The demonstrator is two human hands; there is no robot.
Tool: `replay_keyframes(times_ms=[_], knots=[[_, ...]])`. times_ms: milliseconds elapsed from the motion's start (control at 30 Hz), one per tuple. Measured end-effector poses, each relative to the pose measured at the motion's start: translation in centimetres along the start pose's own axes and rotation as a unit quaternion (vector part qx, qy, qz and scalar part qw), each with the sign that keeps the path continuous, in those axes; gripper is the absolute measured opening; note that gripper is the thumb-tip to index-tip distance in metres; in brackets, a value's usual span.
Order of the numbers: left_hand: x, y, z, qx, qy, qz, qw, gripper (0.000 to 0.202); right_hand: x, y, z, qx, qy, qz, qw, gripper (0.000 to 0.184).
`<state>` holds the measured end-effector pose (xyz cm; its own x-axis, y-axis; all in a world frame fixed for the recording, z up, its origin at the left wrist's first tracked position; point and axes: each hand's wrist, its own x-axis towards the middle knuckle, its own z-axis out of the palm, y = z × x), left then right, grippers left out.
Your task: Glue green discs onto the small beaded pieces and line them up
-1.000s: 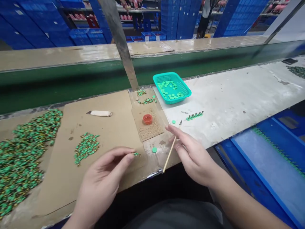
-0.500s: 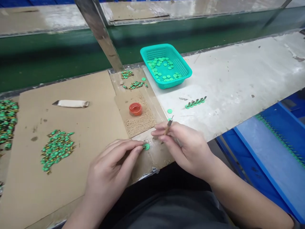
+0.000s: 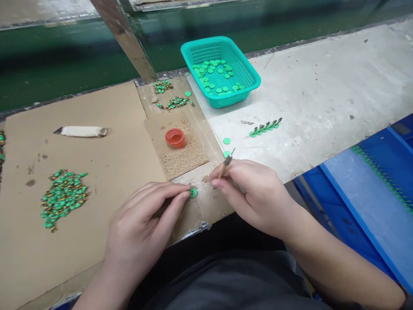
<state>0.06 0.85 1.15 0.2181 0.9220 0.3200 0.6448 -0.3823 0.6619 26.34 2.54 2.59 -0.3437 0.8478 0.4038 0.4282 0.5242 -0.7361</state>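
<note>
Your left hand (image 3: 145,224) pinches a green disc (image 3: 193,192) against the bench (image 3: 306,99) near its front edge; your right hand (image 3: 254,193), just beside, pinches a thin brush (image 3: 226,162), tip raised. An orange cap (image 3: 175,138) stands beyond the disc; a teal basket (image 3: 232,101) sits farther back.

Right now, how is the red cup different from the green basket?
The red cup is small, round and solid-walled; the teal basket is bigger, rectangular and full of holes. The cup sits on brown cardboard, the basket on the grey table. The basket holds green discs; the cup shows none. Both are open on top.
</note>
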Motion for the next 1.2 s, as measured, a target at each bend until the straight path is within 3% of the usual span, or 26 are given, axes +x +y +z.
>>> replay_keyframes(times_ms=[333,500,633,800,1067,1200], knots=[[-0.5,0.7,0.2,0.054,0.007,0.057,0.997,0.007,1.1,-1.0,-1.7,-0.087,-0.099,-0.022,0.991,0.021],[-0.8,1.4,0.6,0.05,0.02,0.006,0.999,0.009,1.1,-1.2,-0.7,-0.038,-0.05,-0.019,0.998,0.022],[-0.8,1.4,0.8,0.046,0.034,0.006,0.998,0.014,0.9,-1.2,0.6,-0.035,-0.033,-0.02,0.999,0.037],[-0.7,1.1,0.9,0.053,0.035,0.018,0.998,0.019,0.9,-1.2,1.4,-0.022,-0.027,-0.036,0.999,0.024],[-0.5,0.4,0.7,0.055,0.023,0.055,0.997,0.017,1.2,-1.2,1.9,-0.02,-0.032,-0.032,0.999,0.032],[-0.6,0.5,0.7,0.057,0.03,0.047,0.997,0.019,1.1,-1.1,2.2,0.001,-0.028,-0.066,0.997,0.015]])
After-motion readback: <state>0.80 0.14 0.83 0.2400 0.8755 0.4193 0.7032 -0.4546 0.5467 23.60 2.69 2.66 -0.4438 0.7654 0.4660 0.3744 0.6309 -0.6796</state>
